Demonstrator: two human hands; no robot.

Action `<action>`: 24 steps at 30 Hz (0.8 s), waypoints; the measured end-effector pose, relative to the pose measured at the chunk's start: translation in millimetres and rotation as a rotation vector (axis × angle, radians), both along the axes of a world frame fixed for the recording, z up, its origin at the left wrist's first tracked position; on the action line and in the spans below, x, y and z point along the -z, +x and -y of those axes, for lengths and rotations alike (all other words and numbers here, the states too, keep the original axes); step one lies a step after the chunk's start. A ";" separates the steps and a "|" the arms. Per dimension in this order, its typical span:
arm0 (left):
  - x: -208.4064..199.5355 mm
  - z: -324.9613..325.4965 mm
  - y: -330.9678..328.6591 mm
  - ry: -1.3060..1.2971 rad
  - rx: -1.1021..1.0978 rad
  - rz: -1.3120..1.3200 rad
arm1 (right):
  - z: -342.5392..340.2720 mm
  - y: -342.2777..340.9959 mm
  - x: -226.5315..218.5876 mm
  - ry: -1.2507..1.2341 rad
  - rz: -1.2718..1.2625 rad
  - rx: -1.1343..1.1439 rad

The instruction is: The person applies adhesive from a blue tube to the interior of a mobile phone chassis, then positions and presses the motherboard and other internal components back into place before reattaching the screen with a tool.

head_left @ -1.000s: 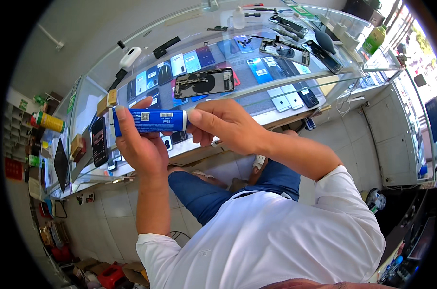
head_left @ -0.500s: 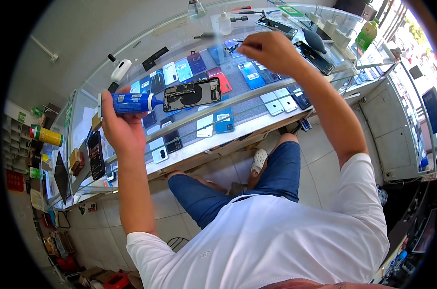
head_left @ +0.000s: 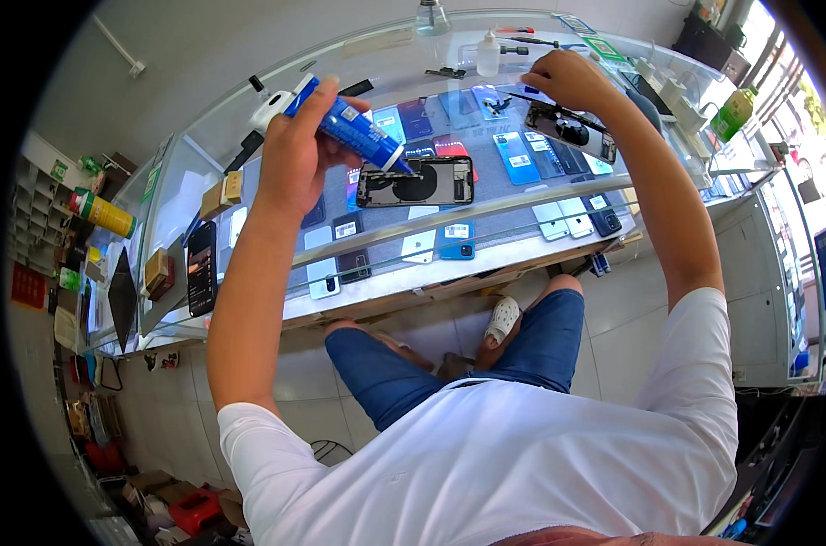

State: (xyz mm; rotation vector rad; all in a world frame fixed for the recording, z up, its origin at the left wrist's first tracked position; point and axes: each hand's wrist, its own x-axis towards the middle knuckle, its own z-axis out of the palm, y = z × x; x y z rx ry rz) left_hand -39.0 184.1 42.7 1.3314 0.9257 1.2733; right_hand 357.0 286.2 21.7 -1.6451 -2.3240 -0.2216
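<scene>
My left hand (head_left: 301, 136) is closed round a blue tube (head_left: 354, 127). The tube slants down to the right, its pointed nozzle at the upper edge of an opened phone (head_left: 417, 182) with its inner parts bare. Whether the nozzle touches the phone I cannot tell. Further right, my right hand (head_left: 566, 80) has its fingers curled together. A thin dark edge shows just below them. What they grip is not clear. Beneath that hand is a second opened phone (head_left: 572, 130), partly hidden by the wrist; contact between them is uncertain.
Phones lie in rows in the glass counter (head_left: 486, 202). A white squeeze bottle (head_left: 488, 55) and a glass jar (head_left: 432, 18) stand at the back. Small boxes (head_left: 222, 195) and a dark phone (head_left: 201, 268) are at the left. A green bottle (head_left: 734, 113) is far right.
The tube has gone from level to slanting downward, its nozzle now at the opened phone. My right hand has moved right, near the second opened phone. The whole view has shifted somewhat.
</scene>
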 end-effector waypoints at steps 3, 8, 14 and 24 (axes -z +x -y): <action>-4.9 -14.3 -0.8 -0.008 0.067 -0.051 | 7.5 -19.9 -25.7 -0.095 -0.147 -0.018; -6.0 -40.0 6.6 0.156 0.119 -0.162 | 35.0 -105.9 -43.4 -0.396 -0.524 -0.545; -7.1 -39.4 7.8 0.175 0.063 -0.342 | 50.2 -172.4 -23.2 -0.647 -0.794 -0.534; -9.1 -52.0 -43.6 0.236 0.551 -0.740 | 65.2 -135.7 -39.7 -0.920 -1.424 -0.622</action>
